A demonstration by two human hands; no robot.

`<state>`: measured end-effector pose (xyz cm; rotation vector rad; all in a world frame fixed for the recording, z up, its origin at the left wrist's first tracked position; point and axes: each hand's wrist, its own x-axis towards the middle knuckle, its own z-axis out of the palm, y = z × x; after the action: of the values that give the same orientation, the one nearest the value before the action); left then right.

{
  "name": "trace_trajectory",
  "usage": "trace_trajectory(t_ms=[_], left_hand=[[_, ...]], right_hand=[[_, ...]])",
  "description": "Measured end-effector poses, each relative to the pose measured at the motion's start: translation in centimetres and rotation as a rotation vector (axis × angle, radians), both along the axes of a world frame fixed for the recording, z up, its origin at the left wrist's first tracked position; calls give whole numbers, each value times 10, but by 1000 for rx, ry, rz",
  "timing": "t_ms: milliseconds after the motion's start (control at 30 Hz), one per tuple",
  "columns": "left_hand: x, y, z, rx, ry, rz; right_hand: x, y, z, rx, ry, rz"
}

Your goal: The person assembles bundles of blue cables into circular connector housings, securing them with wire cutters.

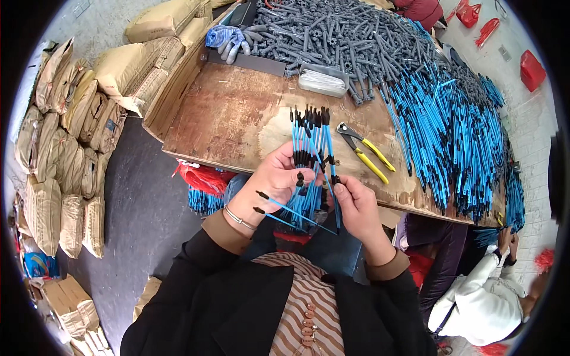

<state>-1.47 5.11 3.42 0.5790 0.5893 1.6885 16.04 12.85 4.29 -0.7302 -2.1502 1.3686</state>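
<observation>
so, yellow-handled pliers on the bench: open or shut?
Open. The pliers lie flat on the wooden table, their yellow handles spread apart; nobody touches them.

rods [309, 142]: blue, black tips
pliers [365, 153]: yellow handles, grey jaws
table [237, 113]: brown, pale worn patch
gloves [228, 38]: blue-grey
sacks [65, 154]: tan
sleeves [237, 285]: black, tan cuffs
shirt [303, 314]: brown-and-cream stripes
bracelet [237, 218]: silver

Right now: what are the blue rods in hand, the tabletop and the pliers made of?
Blue rods: likely plastic, smooth bright blue with matte black tips; left hand grips the bunch, right hand pinches one. Tabletop: wood board, probably plywood, brown, worn and stained. Pliers: dull grey metal jaws, yellow handles that look plastic-coated.
</observation>
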Motion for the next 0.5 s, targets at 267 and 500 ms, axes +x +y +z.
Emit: trace_trajectory(t_ms=[267, 500], left_hand=[[6, -12, 4, 14, 76, -108], [23, -33, 3, -84, -100, -186]], right_hand=[[11, -33, -12, 131, 153, -96], [30, -49, -30, -133, 397, -60]])
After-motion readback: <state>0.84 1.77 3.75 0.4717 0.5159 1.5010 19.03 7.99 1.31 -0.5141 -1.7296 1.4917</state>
